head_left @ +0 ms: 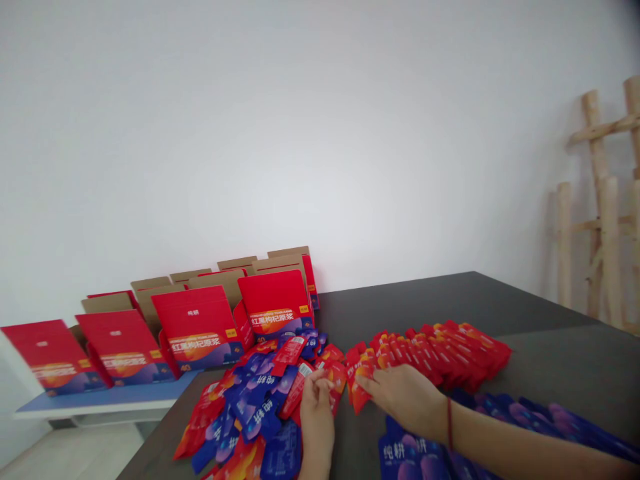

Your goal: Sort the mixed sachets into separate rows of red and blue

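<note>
My left hand (317, 407) is at the right edge of a mixed heap of red and blue pouches, its fingers curled against a red pouch (339, 381). To its right, my right hand (407, 398) has its fingers closed on another red pouch (361, 392) at the left end of a row. That row of overlapping red pouches (445, 353) runs off to the right behind the hand. Blue pouches (410, 460) lie in a second row, partly covered by my right forearm. In the heap, blue pouches (257, 400) lie over red ones.
Open red cartons (195, 327) stand in rows at the left, some on a blue-topped table (165, 395). The dark table (400, 300) extends back toward a white wall. A wooden pole rack (595, 220) leans at the far right.
</note>
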